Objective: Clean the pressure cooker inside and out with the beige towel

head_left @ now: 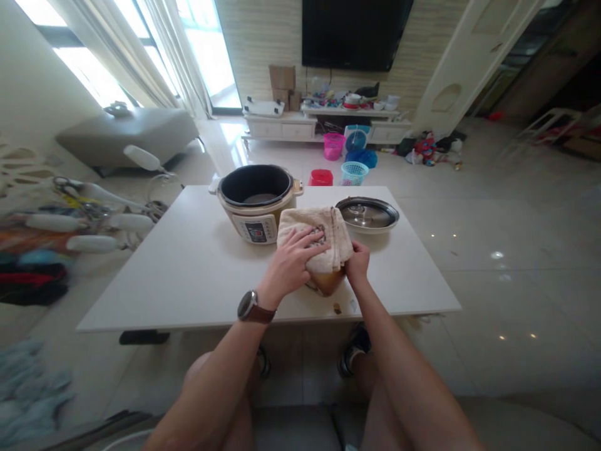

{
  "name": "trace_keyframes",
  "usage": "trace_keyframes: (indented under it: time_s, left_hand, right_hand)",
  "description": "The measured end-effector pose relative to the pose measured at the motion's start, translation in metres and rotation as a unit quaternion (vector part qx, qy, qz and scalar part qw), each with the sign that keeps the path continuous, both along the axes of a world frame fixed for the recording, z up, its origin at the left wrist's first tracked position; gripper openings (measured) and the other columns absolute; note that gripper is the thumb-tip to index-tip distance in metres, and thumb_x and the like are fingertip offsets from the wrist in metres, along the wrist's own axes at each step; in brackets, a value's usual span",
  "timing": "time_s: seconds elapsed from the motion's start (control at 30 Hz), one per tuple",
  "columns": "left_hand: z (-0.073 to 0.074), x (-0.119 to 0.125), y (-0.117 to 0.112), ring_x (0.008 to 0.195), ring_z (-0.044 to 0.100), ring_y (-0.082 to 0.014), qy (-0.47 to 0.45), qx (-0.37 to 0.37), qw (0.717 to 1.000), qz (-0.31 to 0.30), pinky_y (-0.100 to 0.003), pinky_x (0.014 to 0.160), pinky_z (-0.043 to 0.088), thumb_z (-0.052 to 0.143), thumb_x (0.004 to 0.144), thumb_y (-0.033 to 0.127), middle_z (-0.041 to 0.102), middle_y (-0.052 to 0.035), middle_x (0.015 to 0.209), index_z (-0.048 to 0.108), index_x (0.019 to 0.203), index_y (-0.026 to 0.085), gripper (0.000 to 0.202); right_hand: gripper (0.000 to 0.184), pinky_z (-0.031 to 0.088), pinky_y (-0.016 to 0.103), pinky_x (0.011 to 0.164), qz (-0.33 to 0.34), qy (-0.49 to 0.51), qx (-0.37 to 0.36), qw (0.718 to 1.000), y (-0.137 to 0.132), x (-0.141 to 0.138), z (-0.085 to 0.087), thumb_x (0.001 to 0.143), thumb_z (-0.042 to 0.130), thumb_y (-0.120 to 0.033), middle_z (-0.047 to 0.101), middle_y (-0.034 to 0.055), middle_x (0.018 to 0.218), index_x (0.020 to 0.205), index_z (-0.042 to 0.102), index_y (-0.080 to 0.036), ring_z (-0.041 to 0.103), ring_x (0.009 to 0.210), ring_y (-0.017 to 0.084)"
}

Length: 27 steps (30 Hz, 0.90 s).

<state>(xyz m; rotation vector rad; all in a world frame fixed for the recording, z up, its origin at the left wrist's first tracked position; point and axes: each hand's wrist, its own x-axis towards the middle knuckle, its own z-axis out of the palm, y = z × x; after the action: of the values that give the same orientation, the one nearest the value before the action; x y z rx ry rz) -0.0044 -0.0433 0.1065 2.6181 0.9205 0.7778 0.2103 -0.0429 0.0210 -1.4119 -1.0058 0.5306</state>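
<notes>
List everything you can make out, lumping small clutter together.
Table: 1, white, centre
Cooker: 1, cream, on table
Lid: 1, silver, table's right
Cloth: 1, beige, near cooker
Object: 1, brown, under cloth
Television: 1, black, far wall
Cabinet: 1, white, below television
Basket: 1, pink, before cabinet
Second basket: 1, blue, beyond table
Container: 1, red, beyond table
Bench: 1, grey, far left
Curtains: uncounted, pale, by windows
Clutter: uncounted, mixed colours, cabinet and floor
Shoes: 2, dark, below table
Watch: 1, brown-strapped, left wrist
Left hand: 1, bare, on cloth
Right hand: 1, bare, cloth's right edge
</notes>
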Motion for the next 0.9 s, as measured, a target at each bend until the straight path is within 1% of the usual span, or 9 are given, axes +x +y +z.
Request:
trace_keyframes:
  time_s: [0.1,0.2,0.27,0.33,0.4,0.47,0.53,0.73,0.9]
  left_hand:
    - [-0.006,0.000,0.004,0.151,0.047,-0.0250,-0.050,-0.013,0.998,0.028,-0.053,0.131,0.028,0.057,0.075,0.002,0.060,-0.0017,0.155,0.068,0.141,0.030,0.073]
    - [-0.025,-0.006,0.014,0.146,0.054,-0.0246,-0.163,-0.034,0.984,0.069,-0.049,0.128,0.035,0.060,0.090,0.015,0.065,-0.0056,0.149,0.072,0.136,0.026,0.049]
    - [-0.042,-0.012,0.023,0.141,0.059,-0.0275,-0.251,-0.069,0.960,0.103,-0.048,0.124,0.041,0.066,0.093,0.029,0.068,-0.0094,0.145,0.074,0.131,0.022,0.039]
    - [-0.059,-0.019,0.034,0.132,0.066,-0.0305,-0.337,-0.120,0.923,0.142,-0.048,0.118,0.047,0.071,0.091,0.038,0.072,-0.0123,0.138,0.077,0.126,0.017,0.041]
    - [-0.072,-0.024,0.044,0.120,0.072,-0.0318,-0.396,-0.167,0.887,0.168,-0.048,0.113,0.052,0.075,0.089,0.043,0.078,-0.0125,0.125,0.079,0.121,0.015,0.042]
    - [-0.081,-0.029,0.051,0.113,0.074,-0.0321,-0.421,-0.194,0.869,0.173,-0.049,0.109,0.054,0.076,0.087,0.044,0.081,-0.0108,0.117,0.080,0.118,0.015,0.042]
    - [-0.084,-0.033,0.054,0.115,0.074,-0.0325,-0.419,-0.198,0.872,0.160,-0.049,0.111,0.053,0.078,0.086,0.043,0.080,-0.0101,0.119,0.081,0.118,0.016,0.042]
    - [-0.078,-0.030,0.045,0.127,0.069,-0.0315,-0.354,-0.137,0.920,0.100,-0.047,0.114,0.051,0.075,0.091,0.042,0.074,-0.0141,0.134,0.080,0.121,0.017,0.040]
    - [-0.073,-0.028,0.036,0.133,0.065,-0.0296,-0.311,-0.041,0.948,0.062,-0.048,0.117,0.050,0.067,0.097,0.035,0.070,-0.0131,0.141,0.075,0.131,0.021,0.038]
  right_hand:
    - [0.053,0.025,0.028,0.059,-0.018,-0.005,-0.008,1.000,0.000,0.000,0.000,0.084,0.063,-0.057,0.029,-0.0057,0.058,0.053,0.036,-0.024,0.028,0.063,0.011]
    - [0.060,0.022,0.028,0.058,-0.028,-0.026,-0.021,0.999,0.000,-0.002,0.004,0.085,0.065,-0.064,0.025,-0.0063,0.057,0.053,0.033,-0.024,0.026,0.060,0.011]
    - [0.063,0.021,0.029,0.057,-0.023,-0.034,-0.023,0.999,0.000,-0.003,0.007,0.085,0.065,-0.068,0.025,-0.0064,0.057,0.053,0.033,-0.024,0.026,0.059,0.011]
    - [0.064,0.022,0.029,0.057,-0.013,-0.034,-0.018,0.999,0.002,-0.003,0.007,0.085,0.064,-0.070,0.026,-0.0063,0.057,0.053,0.033,-0.024,0.026,0.059,0.011]
    - [0.064,0.022,0.029,0.057,0.001,-0.033,-0.013,0.999,0.004,-0.001,0.008,0.085,0.064,-0.071,0.026,-0.0061,0.058,0.054,0.034,-0.024,0.027,0.059,0.011]
    - [0.063,0.023,0.030,0.057,0.014,-0.036,-0.018,0.999,0.005,0.000,0.010,0.086,0.063,-0.070,0.025,-0.0060,0.058,0.054,0.034,-0.024,0.027,0.059,0.011]
    - [0.062,0.023,0.030,0.058,0.017,-0.049,-0.028,0.998,0.005,0.001,0.015,0.088,0.062,-0.068,0.026,-0.0059,0.058,0.055,0.034,-0.024,0.027,0.059,0.011]
    - [0.050,0.028,0.030,0.060,-0.030,-0.087,-0.005,0.996,0.004,-0.001,0.037,0.091,0.061,-0.053,0.037,-0.0054,0.057,0.056,0.044,-0.022,0.035,0.058,0.011]
    - [0.053,0.029,0.029,0.059,-0.032,-0.094,-0.028,0.995,0.007,-0.007,0.040,0.088,0.067,-0.061,0.043,-0.0053,0.056,0.057,0.054,-0.020,0.036,0.058,0.011]
